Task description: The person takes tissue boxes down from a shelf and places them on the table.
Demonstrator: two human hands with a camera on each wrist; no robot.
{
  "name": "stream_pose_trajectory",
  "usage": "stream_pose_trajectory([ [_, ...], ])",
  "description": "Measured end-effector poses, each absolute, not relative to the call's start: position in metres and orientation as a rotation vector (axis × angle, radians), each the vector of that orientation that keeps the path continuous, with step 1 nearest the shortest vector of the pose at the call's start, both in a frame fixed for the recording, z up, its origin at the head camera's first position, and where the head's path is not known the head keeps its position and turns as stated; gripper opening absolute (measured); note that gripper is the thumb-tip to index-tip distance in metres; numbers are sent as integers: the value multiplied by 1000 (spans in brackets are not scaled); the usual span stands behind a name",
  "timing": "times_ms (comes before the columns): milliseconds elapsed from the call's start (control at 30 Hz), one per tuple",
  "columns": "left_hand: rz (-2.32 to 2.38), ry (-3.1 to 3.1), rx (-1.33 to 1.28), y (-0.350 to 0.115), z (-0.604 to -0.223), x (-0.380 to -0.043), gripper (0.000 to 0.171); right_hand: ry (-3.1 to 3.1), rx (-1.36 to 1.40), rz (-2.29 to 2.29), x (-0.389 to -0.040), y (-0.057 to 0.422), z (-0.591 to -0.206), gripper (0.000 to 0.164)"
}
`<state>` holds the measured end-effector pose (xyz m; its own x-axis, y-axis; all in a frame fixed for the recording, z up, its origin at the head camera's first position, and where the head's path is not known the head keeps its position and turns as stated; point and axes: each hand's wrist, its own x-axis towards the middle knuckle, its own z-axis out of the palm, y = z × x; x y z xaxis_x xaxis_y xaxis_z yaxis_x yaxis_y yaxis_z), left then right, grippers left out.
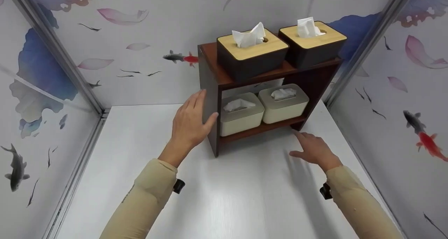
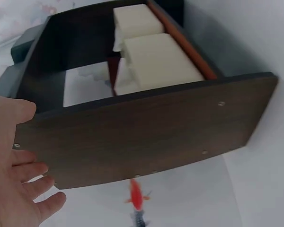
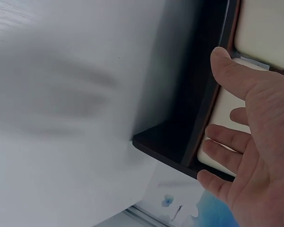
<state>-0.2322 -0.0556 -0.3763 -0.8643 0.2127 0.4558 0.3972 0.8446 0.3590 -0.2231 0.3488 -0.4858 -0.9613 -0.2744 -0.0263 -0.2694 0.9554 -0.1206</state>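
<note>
A small brown wooden shelf (image 1: 210,58) stands on the white table, turned at an angle. My left hand (image 1: 190,121) is beside its left side panel (image 2: 146,137), fingers extended and thumb spread toward the front edge. Low by the shelf's front right corner is my right hand (image 1: 313,148), its palm facing inward and its fingers loosely extended. Two black tissue boxes with wood lids, a left one (image 1: 253,65) and a right one (image 1: 315,51), sit on top. Inside, a left cream tissue box (image 1: 242,121) and a right cream tissue box (image 1: 287,109) stand side by side.
White walls printed with fish and petals surround the white table (image 1: 224,204) at the back and both sides. Metal rails (image 1: 75,169) run along the corners. The back wall is close behind the shelf.
</note>
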Motion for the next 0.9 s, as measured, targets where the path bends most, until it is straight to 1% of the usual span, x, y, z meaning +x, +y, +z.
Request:
stream_pose_trajectory([
  [133, -659, -2595, -451, -45, -360, -237, 73, 3068, -421, -169, -227, 349, -476, 81],
  [333, -621, -2566, -482, -30, -348, -247, 68, 3055, -396, -149, -232, 350, -463, 80],
  [500, -600, -2548, -452, -24, -349, -255, 66, 3047, -370, -154, -235, 349, -459, 80],
  [733, -456, -2498, -394, -20, -357, -266, 74, 3029, -366, -148, -238, 349, -460, 81],
  [900, -355, -2445, -402, -20, -359, -270, 74, 3021, -361, -108, -240, 350, -456, 82],
])
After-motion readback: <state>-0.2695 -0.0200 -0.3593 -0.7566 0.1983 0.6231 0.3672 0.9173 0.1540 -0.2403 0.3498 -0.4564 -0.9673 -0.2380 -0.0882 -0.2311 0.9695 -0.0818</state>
